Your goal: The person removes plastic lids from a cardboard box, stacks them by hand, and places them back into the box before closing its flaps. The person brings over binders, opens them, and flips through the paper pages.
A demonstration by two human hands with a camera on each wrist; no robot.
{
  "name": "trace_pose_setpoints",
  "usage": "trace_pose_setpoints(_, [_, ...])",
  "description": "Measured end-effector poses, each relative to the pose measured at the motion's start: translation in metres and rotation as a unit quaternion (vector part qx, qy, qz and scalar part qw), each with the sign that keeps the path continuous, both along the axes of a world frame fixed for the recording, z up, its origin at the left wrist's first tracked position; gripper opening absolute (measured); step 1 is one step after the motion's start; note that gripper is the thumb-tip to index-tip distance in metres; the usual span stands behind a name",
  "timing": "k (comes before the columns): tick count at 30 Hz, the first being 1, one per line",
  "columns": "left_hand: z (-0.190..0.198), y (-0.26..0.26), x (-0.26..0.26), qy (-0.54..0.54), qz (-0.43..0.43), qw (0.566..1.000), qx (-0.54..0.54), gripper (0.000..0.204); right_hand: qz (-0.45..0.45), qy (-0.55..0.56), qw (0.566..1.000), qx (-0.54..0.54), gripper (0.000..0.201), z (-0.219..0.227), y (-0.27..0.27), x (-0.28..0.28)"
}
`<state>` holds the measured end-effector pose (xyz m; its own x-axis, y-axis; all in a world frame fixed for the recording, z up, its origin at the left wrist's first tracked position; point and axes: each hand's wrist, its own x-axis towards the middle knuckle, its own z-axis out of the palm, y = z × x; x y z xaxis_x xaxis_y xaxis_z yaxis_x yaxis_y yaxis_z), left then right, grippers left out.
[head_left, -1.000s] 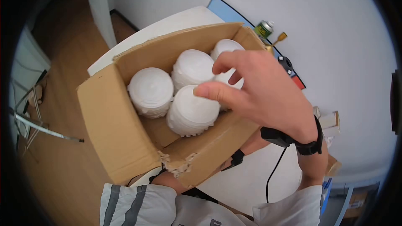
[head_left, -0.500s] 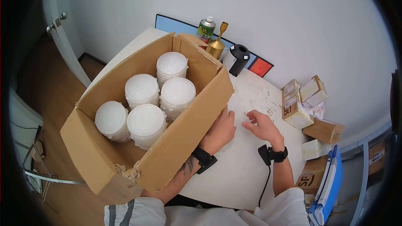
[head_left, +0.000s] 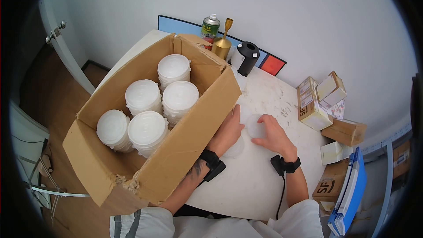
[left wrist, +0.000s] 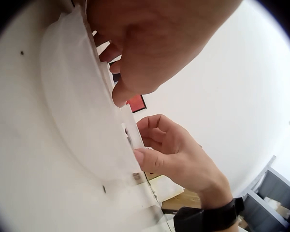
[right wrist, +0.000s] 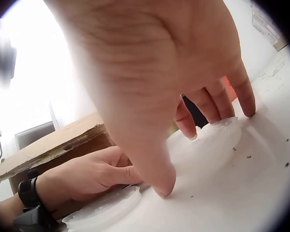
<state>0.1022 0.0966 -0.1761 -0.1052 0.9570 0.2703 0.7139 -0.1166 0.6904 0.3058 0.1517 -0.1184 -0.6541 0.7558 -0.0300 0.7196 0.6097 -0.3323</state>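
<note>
In the head view my right hand (head_left: 275,135) holds a translucent round plastic lid (head_left: 254,126) low over the white table, thumb and index finger at opposite sides of its rim. My left hand (head_left: 227,131) lies along the near side of the cardboard box (head_left: 189,145), fingers pointing forward and nothing gripped. Another translucent lid (right wrist: 106,208) lies flat beneath the left thumb in the right wrist view. It shows large beside the left hand (left wrist: 140,53) in the left wrist view. Inside the box stand several stacks of white round lids (head_left: 147,128) with small tabs.
Behind the box stand a spray can (head_left: 210,27), a brass candlestick (head_left: 222,44) and a black-and-white cylinder (head_left: 245,58). Small cartons (head_left: 313,105) and blue folders (head_left: 350,189) line the right side. A cable (head_left: 281,196) hangs from the right wrist camera.
My right hand has come down from above the box to the table and now has a lid between thumb and fingers. The head view has shifted, with more table showing.
</note>
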Motion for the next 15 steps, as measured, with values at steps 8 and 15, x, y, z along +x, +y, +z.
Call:
trace_pose_setpoints(8, [-0.008,0.010,0.006,-0.129,0.017,0.988,0.082,0.064,-0.092,0.253,0.961,-0.055,0.039,-0.026,0.015,0.019])
trace_pose_setpoints(15, [-0.008,0.017,0.007,-0.313,0.014,0.949,0.028,0.051,-0.183,0.577,0.774,-0.186,0.018,0.024,0.002,0.002])
